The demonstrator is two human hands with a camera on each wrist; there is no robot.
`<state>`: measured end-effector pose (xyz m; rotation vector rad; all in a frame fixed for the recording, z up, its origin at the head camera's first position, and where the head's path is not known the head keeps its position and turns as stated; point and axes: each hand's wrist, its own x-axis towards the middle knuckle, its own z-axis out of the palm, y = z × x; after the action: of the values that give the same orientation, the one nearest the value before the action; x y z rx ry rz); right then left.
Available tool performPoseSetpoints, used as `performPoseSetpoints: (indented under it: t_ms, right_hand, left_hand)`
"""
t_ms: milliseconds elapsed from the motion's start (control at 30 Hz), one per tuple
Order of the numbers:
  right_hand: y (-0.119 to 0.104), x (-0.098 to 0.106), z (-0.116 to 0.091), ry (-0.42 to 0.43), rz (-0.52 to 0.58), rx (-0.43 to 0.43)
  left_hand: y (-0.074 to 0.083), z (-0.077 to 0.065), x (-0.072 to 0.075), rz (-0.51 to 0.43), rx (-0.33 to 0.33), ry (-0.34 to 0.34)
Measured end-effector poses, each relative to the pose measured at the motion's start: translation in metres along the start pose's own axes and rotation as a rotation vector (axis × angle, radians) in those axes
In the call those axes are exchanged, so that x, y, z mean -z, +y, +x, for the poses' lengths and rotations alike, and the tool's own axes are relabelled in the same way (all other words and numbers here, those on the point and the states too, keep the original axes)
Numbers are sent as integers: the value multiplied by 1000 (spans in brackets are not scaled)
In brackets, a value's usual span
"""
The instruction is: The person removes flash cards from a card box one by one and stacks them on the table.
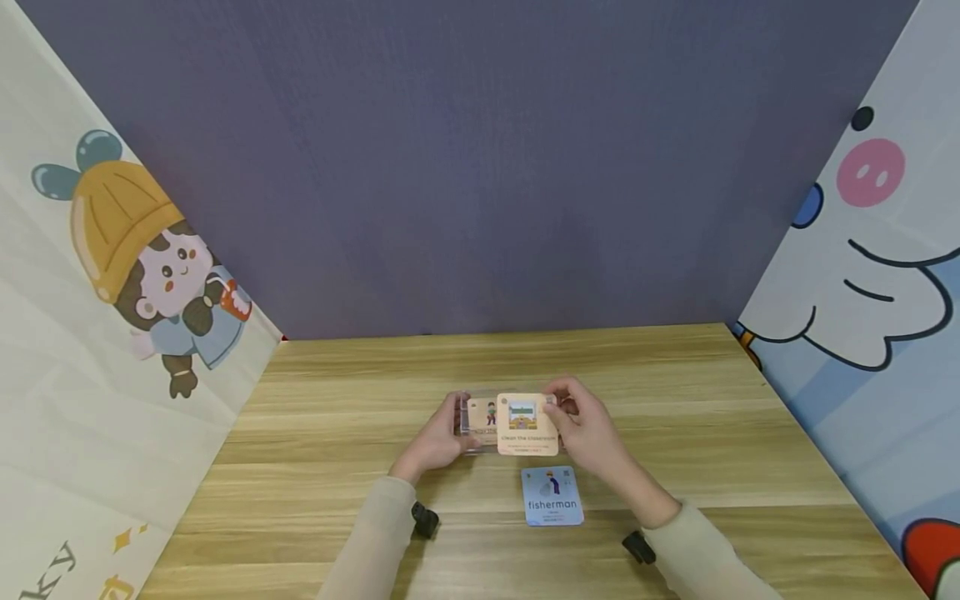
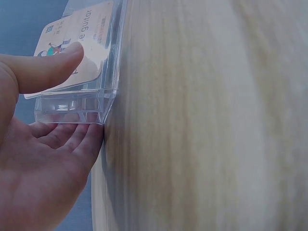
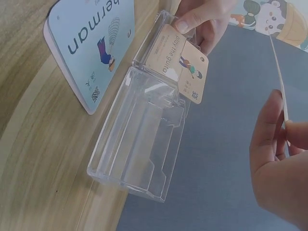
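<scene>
A clear plastic card box [image 3: 137, 144] with two compartments sits on the table. At its left end my left hand [image 1: 437, 437] grips it, with the thumb over a peach "play the guitar" card [image 3: 185, 65] and the fingers against the end wall. That card lies tilted in the left compartment; the right one shows bare plastic in the right wrist view. My right hand [image 1: 592, 429] pinches a peach "clean the classroom" card [image 1: 527, 427] by its right edge, raised over the box; the right wrist view shows this card edge-on.
A stack of blue cards [image 1: 552, 497], topped by one reading "fisherman", lies on the wooden table [image 1: 300, 492] in front of the box. Behind the table stands a dark grey-blue panel [image 1: 480, 167]. Cartoon-printed sheets flank it on the left [image 1: 45, 275] and right [image 1: 832, 425].
</scene>
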<state>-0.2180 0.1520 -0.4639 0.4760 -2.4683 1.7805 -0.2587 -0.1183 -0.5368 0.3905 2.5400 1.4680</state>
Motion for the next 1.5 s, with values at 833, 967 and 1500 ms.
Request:
performPoseSetpoints:
  t_ms: [833, 967, 1500]
  right_hand:
    - [10, 4, -9, -23, 48, -21]
    - [10, 5, -11, -15, 41, -38]
    - [15, 12, -22, -7, 48, -82]
  left_hand:
    - [1, 0, 0, 2, -2, -8]
    - [1, 0, 0, 0, -1, -6]
    - [-1, 1, 0, 11, -5, -3]
